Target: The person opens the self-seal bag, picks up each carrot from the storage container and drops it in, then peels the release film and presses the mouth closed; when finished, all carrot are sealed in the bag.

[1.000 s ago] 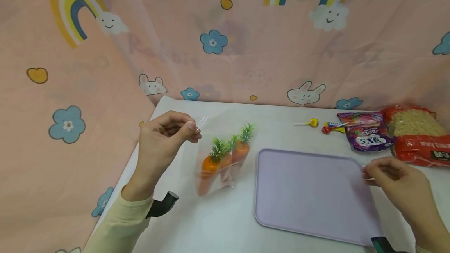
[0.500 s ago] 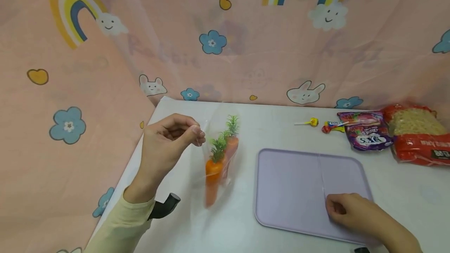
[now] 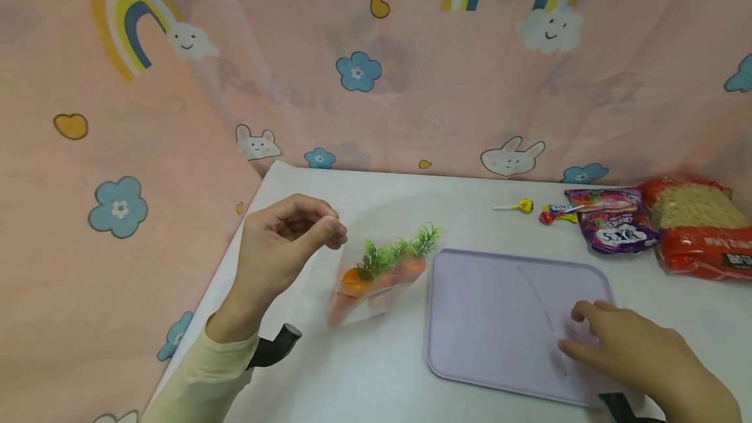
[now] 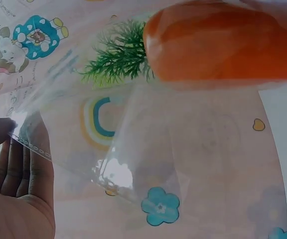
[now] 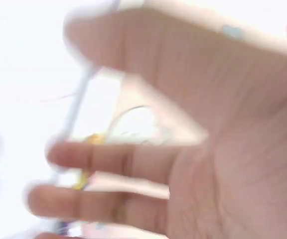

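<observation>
My left hand (image 3: pixel 284 240) pinches the edge of a clear plastic bag (image 4: pixel 148 129) between thumb and fingers, above the left part of the table. Inside hang several orange carrots (image 3: pixel 355 282) with green leafy tops; one carrot (image 4: pixel 213 45) looks large in the left wrist view. My right hand (image 3: pixel 637 351) is over the right part of a lilac tray (image 3: pixel 482 318), thumb and fingers spread apart. A thin clear strip (image 3: pixel 545 309) lies across the tray by the right fingertips. The right wrist view of the hand (image 5: pixel 223 129) is blurred.
Behind the tray lie a yellow lollipop (image 3: pixel 525 205), a red lollipop (image 3: pixel 546 217) and a purple candy bag (image 3: pixel 617 230). A red bag of noodles (image 3: pixel 702 250) stands at the far right. A pink patterned cloth (image 3: pixel 411 96) hangs behind the white table.
My right hand has come left over the tray with the clear strip and let it go there. In my left hand's hold, the bag of carrots has swung and turned.
</observation>
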`<act>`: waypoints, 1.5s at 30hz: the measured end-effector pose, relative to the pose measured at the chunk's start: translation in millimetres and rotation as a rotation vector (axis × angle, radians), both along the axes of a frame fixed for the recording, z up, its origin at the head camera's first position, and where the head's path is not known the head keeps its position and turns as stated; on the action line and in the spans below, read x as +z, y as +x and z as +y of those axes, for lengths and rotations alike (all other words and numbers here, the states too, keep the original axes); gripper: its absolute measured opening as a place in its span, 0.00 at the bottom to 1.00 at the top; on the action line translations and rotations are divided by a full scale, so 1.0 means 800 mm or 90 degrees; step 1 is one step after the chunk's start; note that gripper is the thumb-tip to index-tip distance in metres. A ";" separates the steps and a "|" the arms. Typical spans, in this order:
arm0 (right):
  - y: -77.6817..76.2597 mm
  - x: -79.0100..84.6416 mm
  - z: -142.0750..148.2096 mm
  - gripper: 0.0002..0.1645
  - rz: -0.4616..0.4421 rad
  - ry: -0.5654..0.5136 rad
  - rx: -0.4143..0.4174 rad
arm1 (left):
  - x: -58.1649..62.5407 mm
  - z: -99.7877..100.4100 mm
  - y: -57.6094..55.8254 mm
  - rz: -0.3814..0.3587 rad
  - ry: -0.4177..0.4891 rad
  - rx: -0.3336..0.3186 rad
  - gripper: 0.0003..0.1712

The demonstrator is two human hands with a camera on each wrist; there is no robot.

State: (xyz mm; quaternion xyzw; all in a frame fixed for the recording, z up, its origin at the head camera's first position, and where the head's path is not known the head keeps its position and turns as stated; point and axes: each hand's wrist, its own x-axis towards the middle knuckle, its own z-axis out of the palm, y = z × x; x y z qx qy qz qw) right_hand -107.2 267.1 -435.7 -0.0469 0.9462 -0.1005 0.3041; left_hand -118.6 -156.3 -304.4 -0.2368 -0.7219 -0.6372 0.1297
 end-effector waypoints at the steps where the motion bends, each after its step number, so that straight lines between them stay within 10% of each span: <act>1: -0.003 0.011 -0.007 0.49 0.035 0.018 0.005 | 0.000 0.000 0.001 0.008 -0.001 -0.005 0.05; 4: -0.012 0.039 -0.035 0.57 0.145 -0.019 0.025 | -0.001 -0.001 0.002 0.027 0.007 -0.028 0.06; 8: -0.029 0.049 -0.078 0.48 0.243 -0.279 0.068 | -0.003 0.001 0.001 0.047 0.012 -0.055 0.07; 13: -0.062 0.020 -0.128 0.40 0.214 -0.703 0.123 | -0.004 -0.001 0.000 0.057 0.009 -0.062 0.07; 16: -0.074 0.008 -0.149 0.34 0.196 -0.832 0.097 | -0.005 -0.003 0.000 0.053 0.007 -0.059 0.07; 31: -0.082 0.008 -0.175 0.16 0.303 -0.923 -0.012 | -0.028 -0.033 -0.013 0.029 -0.012 -0.018 0.18; 40: -0.065 0.073 -0.182 0.13 0.446 -1.009 -0.007 | -0.036 -0.035 -0.014 0.090 0.037 0.024 0.19; 45: -0.057 0.108 -0.184 0.11 0.564 -0.911 0.079 | -0.062 -0.037 -0.016 0.067 0.102 0.008 0.16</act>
